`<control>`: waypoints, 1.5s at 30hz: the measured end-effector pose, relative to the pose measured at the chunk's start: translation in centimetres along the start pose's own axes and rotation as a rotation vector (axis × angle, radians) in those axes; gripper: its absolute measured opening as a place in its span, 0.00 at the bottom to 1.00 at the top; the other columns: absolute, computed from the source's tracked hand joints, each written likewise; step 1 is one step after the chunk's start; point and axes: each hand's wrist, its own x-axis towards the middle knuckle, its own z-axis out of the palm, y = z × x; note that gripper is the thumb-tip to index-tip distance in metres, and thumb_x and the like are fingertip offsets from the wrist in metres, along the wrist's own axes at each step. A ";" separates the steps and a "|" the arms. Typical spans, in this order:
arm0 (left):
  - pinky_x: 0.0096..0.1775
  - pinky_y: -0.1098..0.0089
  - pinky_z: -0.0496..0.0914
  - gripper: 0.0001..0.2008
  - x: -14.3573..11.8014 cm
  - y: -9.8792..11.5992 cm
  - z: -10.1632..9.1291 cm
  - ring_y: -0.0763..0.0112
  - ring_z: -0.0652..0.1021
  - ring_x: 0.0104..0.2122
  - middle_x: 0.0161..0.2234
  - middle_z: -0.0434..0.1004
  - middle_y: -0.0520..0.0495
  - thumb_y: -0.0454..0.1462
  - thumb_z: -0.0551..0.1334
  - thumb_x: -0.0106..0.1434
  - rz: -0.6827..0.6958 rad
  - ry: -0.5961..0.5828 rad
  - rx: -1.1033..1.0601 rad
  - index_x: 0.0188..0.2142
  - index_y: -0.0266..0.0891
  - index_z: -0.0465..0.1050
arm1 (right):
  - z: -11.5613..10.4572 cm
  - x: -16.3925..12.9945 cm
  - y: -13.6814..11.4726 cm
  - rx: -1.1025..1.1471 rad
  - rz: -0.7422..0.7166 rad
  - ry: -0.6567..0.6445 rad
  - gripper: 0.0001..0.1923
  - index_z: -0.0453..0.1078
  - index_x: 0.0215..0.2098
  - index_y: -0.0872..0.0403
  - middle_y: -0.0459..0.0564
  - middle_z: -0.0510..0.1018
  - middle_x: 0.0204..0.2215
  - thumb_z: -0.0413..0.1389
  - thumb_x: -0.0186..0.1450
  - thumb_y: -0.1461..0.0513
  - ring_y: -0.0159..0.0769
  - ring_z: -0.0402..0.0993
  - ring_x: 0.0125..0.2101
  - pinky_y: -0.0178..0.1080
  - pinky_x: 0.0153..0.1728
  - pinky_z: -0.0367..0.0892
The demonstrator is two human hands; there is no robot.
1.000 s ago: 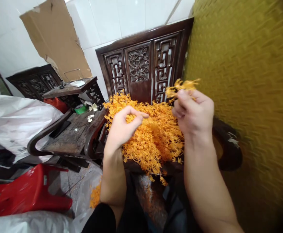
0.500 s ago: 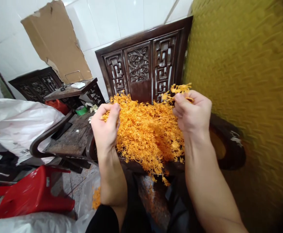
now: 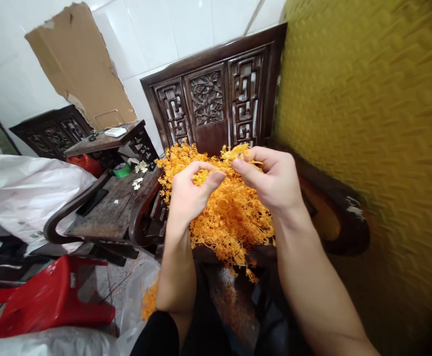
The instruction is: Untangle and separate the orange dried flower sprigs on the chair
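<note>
The left hand curls, its hold unclear; at its two o'clock the right hand pinches a frilly orange sprig.

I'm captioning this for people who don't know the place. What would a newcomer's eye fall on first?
Most likely the bright orange heap of sprigs at the centre, piled on a dark carved chair. Above it, the right hand pinches an orange sprig, with the left hand close by. Then the yellow textured panel along the right side and the red plastic stool at lower left.
</note>
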 end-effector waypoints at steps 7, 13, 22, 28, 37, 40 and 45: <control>0.35 0.67 0.67 0.20 -0.1 0.7 1.3 0.71 0.73 0.27 0.24 0.76 0.53 0.51 0.67 0.69 0.068 0.017 0.101 0.27 0.41 0.77 | 1.1 -0.1 -0.5 0.058 0.057 0.032 0.18 0.71 0.24 0.54 0.45 0.68 0.22 0.69 0.61 0.53 0.29 0.60 0.26 0.36 0.25 0.52; 0.30 0.67 0.60 0.23 -0.4 0.7 1.1 0.73 0.66 0.23 0.20 0.68 0.54 0.54 0.67 0.68 -0.031 0.026 0.112 0.24 0.40 0.74 | 0.9 0.8 1.8 0.126 0.110 0.062 0.17 0.71 0.23 0.54 0.45 0.68 0.22 0.70 0.58 0.55 0.27 0.59 0.24 0.34 0.22 0.49; 0.20 0.71 0.54 0.15 -0.4 -0.1 -2.1 0.78 0.62 0.18 0.29 0.82 0.49 0.51 0.68 0.68 -0.070 0.196 -0.127 0.39 0.43 0.84 | -4.4 0.9 2.6 0.290 0.264 -0.088 0.20 0.71 0.24 0.54 0.38 0.58 0.15 0.74 0.57 0.52 0.23 0.48 0.16 0.34 0.18 0.42; 0.27 0.69 0.68 0.19 0.6 -0.8 1.1 0.72 0.75 0.26 0.31 0.83 0.47 0.54 0.69 0.66 -0.125 -0.082 -0.197 0.42 0.43 0.87 | -2.1 -0.1 1.0 0.049 0.106 -0.396 0.26 0.67 0.23 0.55 0.41 0.60 0.18 0.67 0.66 0.46 0.24 0.51 0.20 0.35 0.22 0.46; 0.35 0.67 0.73 0.11 0.0 0.4 0.3 0.67 0.81 0.34 0.32 0.85 0.47 0.47 0.73 0.63 -0.119 -0.125 -0.151 0.33 0.42 0.83 | -2.1 0.0 1.3 0.154 0.063 -0.409 0.21 0.72 0.26 0.55 0.41 0.63 0.19 0.67 0.66 0.49 0.24 0.53 0.21 0.35 0.22 0.47; 0.32 0.68 0.71 0.11 -0.4 1.0 -0.2 0.68 0.79 0.32 0.30 0.83 0.47 0.46 0.74 0.62 -0.151 -0.200 -0.199 0.32 0.42 0.83 | -2.5 0.0 1.4 0.247 0.066 -0.482 0.20 0.73 0.25 0.56 0.41 0.63 0.19 0.67 0.67 0.52 0.24 0.54 0.20 0.35 0.23 0.48; 0.25 0.73 0.63 0.11 -1.1 1.5 -0.5 0.76 0.71 0.22 0.23 0.77 0.51 0.44 0.76 0.60 -0.192 -0.338 -0.419 0.29 0.40 0.82 | -1.3 -0.2 0.7 0.468 -0.080 -0.651 0.13 0.77 0.26 0.58 0.46 0.71 0.22 0.66 0.68 0.60 0.26 0.64 0.24 0.34 0.27 0.58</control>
